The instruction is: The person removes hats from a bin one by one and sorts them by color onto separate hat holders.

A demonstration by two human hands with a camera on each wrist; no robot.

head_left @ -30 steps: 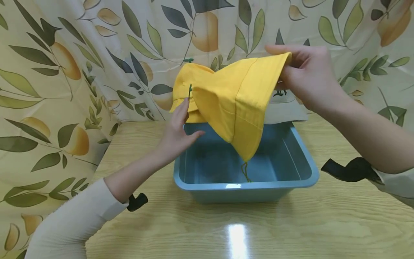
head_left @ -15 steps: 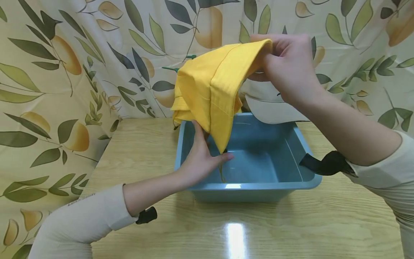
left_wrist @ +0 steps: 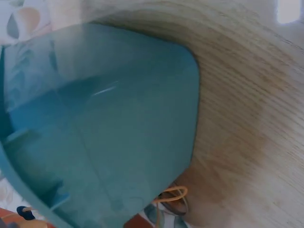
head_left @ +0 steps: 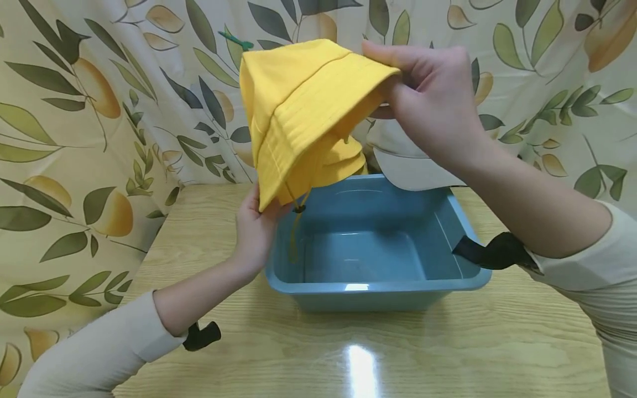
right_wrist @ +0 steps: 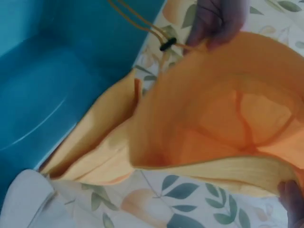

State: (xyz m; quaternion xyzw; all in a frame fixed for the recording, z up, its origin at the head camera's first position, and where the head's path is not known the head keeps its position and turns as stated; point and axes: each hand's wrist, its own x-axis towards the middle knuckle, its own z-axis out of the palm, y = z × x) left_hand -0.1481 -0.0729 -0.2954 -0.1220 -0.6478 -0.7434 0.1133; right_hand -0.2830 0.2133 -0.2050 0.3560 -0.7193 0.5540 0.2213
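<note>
A yellow bucket hat [head_left: 303, 105] is held up tilted above the back left of the blue tub [head_left: 378, 286]. My right hand [head_left: 433, 99] grips its brim at the right. At the lower left my left hand [head_left: 256, 229] pinches the brim, also visible in the right wrist view, where the left hand [right_wrist: 221, 19] is at the top. A cord with a dark toggle [head_left: 299, 209] dangles from the hat. The right wrist view looks into the hat's inside [right_wrist: 228, 114]. The left wrist view shows mostly the tub's wall [left_wrist: 133, 123].
Behind the tub lie another yellow hat [head_left: 345, 160], partly hidden, and a white cap [head_left: 415, 166]. The tub stands on a wood-grain table [head_left: 308, 354]. A leaf-patterned curtain [head_left: 99, 138] covers the back and left side.
My right hand has carried the hat left and upward, away from the other yellow hat. The left hand, earlier with fingers spread, now pinches the brim. The hat's opening now faces the tub more.
</note>
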